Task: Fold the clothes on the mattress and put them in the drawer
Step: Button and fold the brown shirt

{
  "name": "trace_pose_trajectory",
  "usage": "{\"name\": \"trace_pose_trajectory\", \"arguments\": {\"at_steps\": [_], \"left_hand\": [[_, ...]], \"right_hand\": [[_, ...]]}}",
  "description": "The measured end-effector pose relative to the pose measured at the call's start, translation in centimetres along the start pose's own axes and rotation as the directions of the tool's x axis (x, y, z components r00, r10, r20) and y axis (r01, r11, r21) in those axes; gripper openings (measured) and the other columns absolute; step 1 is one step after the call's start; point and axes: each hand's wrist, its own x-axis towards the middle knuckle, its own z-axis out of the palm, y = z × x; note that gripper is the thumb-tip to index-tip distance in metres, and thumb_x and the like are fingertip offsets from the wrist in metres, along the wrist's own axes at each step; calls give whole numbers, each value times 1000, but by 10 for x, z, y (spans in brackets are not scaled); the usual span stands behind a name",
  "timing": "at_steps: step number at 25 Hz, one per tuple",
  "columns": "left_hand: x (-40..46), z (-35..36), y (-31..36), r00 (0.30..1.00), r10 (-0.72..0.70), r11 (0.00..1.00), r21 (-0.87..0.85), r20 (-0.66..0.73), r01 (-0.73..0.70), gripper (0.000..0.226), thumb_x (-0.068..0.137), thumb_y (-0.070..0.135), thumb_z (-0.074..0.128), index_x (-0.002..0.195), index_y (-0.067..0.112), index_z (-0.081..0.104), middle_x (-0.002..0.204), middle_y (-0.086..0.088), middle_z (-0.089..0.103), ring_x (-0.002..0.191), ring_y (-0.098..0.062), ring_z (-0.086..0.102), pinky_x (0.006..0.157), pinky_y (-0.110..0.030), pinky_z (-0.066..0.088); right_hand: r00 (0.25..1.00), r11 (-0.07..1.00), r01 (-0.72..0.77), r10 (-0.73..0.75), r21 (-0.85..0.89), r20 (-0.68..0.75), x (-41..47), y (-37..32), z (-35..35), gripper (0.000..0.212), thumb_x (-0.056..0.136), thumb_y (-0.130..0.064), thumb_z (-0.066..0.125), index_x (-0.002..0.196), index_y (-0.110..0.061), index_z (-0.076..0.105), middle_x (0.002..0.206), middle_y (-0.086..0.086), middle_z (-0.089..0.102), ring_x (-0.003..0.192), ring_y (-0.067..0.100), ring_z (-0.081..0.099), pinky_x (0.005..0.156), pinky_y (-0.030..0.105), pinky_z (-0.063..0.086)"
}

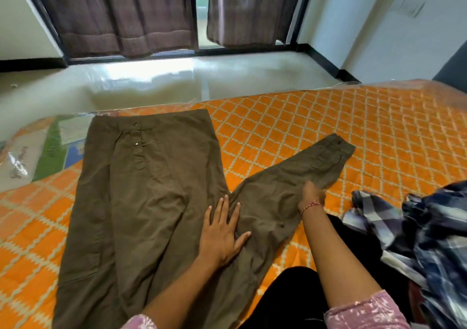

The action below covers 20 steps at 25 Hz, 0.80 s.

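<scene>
Step in hand, as I am reading it: bringing the splayed leg of the olive trousers (141, 202) over onto the straight leg, the first fold.

The left hand (222, 237) is lying flat on the cloth near the crotch, fingers straight and spread, pressing and gripping nothing. The right hand (312, 194) is resting on the splayed leg toward its cuff; its fingers are turned away from me, so I cannot tell whether it is pinching the fabric or only pressing it.

To do this well: the left hand should be pinning the crotch as the pivot, while the right is taking the cuff and sweeping it from 2 o'clock round to lie over the other leg, seams matched and wrinkles smoothed outward before the next fold.

The trousers are lying front-up on the orange quilted mattress (353, 126), waistband at 12 o'clock with two snaps showing, one leg running toward 6 o'clock. The cloth looks thin and lightly creased; it will probably be sliding easily.

A plaid garment (417, 230) is lying in a heap at 3 o'clock, unfolded. No drawer is in view.
</scene>
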Motion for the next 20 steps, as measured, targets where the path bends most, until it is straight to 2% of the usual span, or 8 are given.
{"name": "trace_pose_trajectory", "arguments": {"at_steps": [2,7,11,15,16,17,18,20], "left_hand": [[-1,1,3,997,-6,1000,5,-76,6,75,86,67,25,144,23,40,152,-16,32,140,-26,34,110,-46,30],[10,-21,-8,971,-1,949,-306,239,76,72,93,60,39,152,29,11,160,-5,-7,147,-16,-8,117,-38,-6],[39,-106,-22,959,-207,2,-980,194,199,41,102,20,37,141,9,39,147,-11,40,139,-22,33,107,-25,27],[34,-150,-43,984,-180,-873,-463,12,-154,48,102,28,19,127,9,55,122,-24,57,116,-33,52,96,-42,38],[21,-150,-47,969,-228,-925,-289,-100,-247,37,100,14,25,126,-2,47,121,-40,47,121,-47,43,57,-33,52],[-3,-155,-60,974,-203,-961,-170,-99,-217,33,95,1,39,127,-9,39,119,-52,38,121,-58,35,98,-4,-12],[-26,-153,-72,960,-281,-945,-172,-7,-278,53,85,2,62,130,-15,39,117,-52,39,119,-58,34,114,-42,8],[-55,-147,-105,906,-419,-903,-82,-56,-423,86,65,12,84,136,-10,41,116,-44,47,117,-48,42,116,-36,11]], "right_hand": [[941,946,-199,112,256,318,0,-9,3,35,91,-21,59,122,-5,57,98,9,70,88,27,63,82,39,51],[853,915,-91,-132,393,505,-33,-15,18,33,99,-13,46,127,3,55,84,7,69,79,20,61,70,32,51],[731,867,498,-438,30,524,-104,-40,36,38,97,-11,45,129,10,48,108,20,57,99,33,55,84,29,46],[83,-74,987,-509,-140,857,-227,0,67,60,89,-31,37,146,-16,34,157,16,17,145,37,4,116,51,7],[-20,-155,986,-435,-53,900,-254,18,73,60,88,-32,39,147,-23,31,158,10,16,146,32,3,114,55,3],[-46,-158,987,-356,-11,934,-274,36,79,59,89,-32,42,147,-27,30,156,7,21,144,29,8,113,57,5],[-47,-147,989,-293,3,955,-290,54,80,59,90,-32,45,147,-28,29,153,7,27,142,29,16,111,57,10],[-19,-215,976,-174,-19,985,-298,84,76,61,92,-34,46,149,-28,24,148,9,34,137,29,26,109,54,17]]}}
